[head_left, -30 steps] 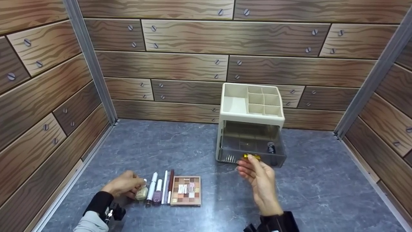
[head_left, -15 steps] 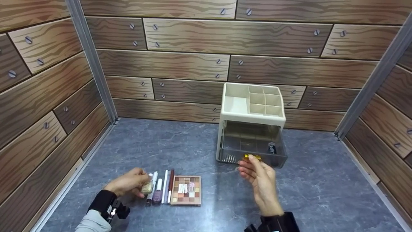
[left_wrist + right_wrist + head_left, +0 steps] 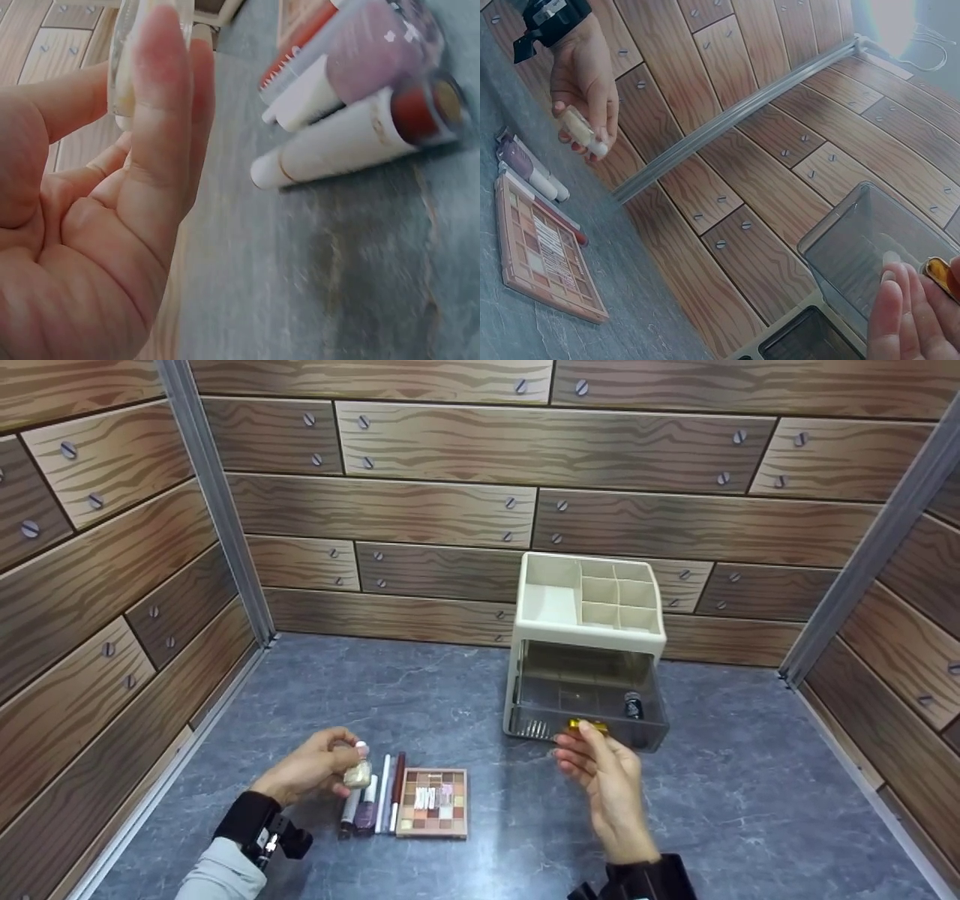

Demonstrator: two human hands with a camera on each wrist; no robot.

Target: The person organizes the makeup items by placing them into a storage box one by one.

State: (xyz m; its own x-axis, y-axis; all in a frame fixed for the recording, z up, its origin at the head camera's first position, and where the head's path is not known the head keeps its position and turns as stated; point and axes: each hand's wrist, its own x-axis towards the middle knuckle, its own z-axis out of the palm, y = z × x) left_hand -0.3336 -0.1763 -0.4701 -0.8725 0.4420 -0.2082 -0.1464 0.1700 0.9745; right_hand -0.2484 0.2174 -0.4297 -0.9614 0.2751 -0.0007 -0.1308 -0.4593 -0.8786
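Observation:
My left hand pinches a small nail polish bottle with a pale cream body and white cap, raised above the row of cosmetics. In the left wrist view the bottle sits between thumb and fingers, partly cut off by the frame. My right hand grips the gold handle of a smoky see-through drawer, which is pulled out of a cream organizer. A dark little bottle stands in the drawer's right part.
Beside the left hand lie a white tube, a purple bottle with white cap, slim white and dark red sticks, and an eyeshadow palette. Wood-patterned walls enclose the grey tabletop.
My left hand has lifted the nail polish bottle from the left end of the row and moved it up and to the right. My right hand stays on the drawer handle.

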